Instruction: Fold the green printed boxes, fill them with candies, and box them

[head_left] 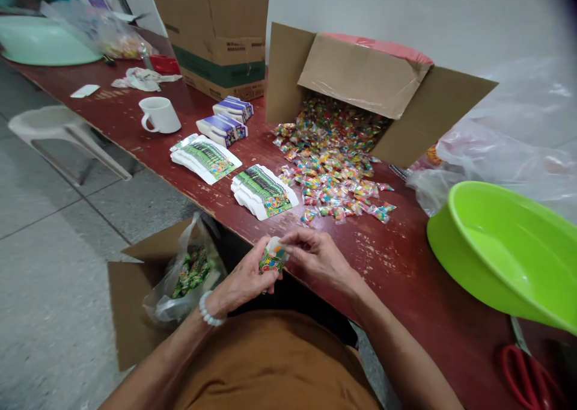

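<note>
My left hand [246, 278] is wrapped around a small green printed box [269, 264], its top end open with a white flap up. At the box's mouth, my right hand [315, 255] pinches with thumb and forefinger. A bit of orange and teal shows there, seemingly a candy packet, partly hidden by the fingers. Beyond the hands, many small clear candy packets [331, 178] spill over the red table [374, 260] from a tipped cardboard box [365, 67]. Two stacks of flattened green boxes, a nearer stack [264, 192] and a farther stack [206, 159], lie left of the packets.
A lime-green basin [500, 260] and red-handled scissors [525, 374] are at right. A white mug [160, 115], purple-and-white carton bundles [223, 129] and a closed carton [211, 43] stand farther back. On the floor at left, an open carton [130, 308] holds a bag [192, 278] of green pieces.
</note>
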`<state>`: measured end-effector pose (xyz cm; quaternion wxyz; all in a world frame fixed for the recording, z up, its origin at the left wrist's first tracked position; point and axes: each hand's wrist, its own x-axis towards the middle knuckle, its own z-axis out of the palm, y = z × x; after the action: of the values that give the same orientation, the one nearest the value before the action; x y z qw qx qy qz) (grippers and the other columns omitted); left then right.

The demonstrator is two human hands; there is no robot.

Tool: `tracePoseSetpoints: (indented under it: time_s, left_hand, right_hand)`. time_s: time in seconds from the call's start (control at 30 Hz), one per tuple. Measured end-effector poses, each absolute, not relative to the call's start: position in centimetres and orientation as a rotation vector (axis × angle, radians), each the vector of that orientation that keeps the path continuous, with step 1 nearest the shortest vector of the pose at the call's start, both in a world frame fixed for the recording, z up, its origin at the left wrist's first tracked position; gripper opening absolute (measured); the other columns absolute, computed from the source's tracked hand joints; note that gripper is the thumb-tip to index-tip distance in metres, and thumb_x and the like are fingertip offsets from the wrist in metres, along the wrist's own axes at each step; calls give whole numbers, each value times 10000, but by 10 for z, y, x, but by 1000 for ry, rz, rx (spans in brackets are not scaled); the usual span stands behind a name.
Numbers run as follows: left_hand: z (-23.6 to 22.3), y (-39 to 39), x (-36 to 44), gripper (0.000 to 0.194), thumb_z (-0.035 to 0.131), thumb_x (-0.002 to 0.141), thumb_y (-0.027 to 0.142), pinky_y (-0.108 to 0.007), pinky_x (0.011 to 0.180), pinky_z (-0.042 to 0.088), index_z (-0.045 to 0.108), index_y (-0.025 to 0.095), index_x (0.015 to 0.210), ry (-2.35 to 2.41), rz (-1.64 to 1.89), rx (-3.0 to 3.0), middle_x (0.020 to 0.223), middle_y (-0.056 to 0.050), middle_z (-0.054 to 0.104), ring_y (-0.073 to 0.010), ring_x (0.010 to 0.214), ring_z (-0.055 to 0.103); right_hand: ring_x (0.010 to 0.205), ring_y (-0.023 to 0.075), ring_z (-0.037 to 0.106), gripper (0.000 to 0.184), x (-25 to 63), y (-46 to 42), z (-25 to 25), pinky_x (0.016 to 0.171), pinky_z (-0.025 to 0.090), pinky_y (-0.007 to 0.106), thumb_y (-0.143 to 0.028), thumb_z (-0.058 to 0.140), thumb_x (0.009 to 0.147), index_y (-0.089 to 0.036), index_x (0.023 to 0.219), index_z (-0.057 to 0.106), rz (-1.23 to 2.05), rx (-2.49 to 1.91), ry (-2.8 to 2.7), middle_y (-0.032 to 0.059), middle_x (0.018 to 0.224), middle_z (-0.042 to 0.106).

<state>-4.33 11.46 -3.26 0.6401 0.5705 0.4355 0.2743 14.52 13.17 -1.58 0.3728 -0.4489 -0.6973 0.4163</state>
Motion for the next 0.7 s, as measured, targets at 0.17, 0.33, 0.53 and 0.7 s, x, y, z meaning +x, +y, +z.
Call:
tracePoseSetpoints:
  time_s: [0.17, 0.33, 0.53, 0.7]
  left_hand:
    - [-33, 112, -41, 348, 640, 798, 253, -236, 577, 496, 481, 189, 1102, 922, 735, 1156, 816, 2, 626, -120, 610, 596]
    - [-38, 109, -35, 416, 489, 908, 547, -262, 545, 500, 546, 167, 1067, 796, 843, 854, 787, -62, 684, -160, 581, 630]
    - [-36, 106, -29, 379, 616, 850, 473, -232, 453, 486, 596, 146, 1042, 835, 901, 751, 698, -41, 669, -145, 503, 597]
    - [-33, 108, -32, 431, 575, 882, 560, -238, 430, 503, 594, 161, 1042, 752, 780, 594, 713, -55, 681, -157, 483, 624]
  right_hand:
    - [892, 178, 637, 162, 151, 134, -12, 831, 496, 326, -292, 568, 926, -227, 978, 707, 956, -1119, -1741, 37, 950, 704]
    - [695, 146, 613, 375, 147, 131, -21, 648, 533, 291, -413, 721, 808, -229, 1111, 601, 1462, -1118, -1324, 21, 928, 665]
    - [558, 96, 553, 304, 126, 121, -38, 493, 490, 231, -413, 714, 830, -236, 1064, 636, 1538, -1018, -1309, 27, 935, 642]
    - [733, 156, 639, 169, 133, 119, -34, 670, 541, 287, -370, 614, 922, -232, 942, 710, 1057, -1017, -1649, 55, 935, 692]
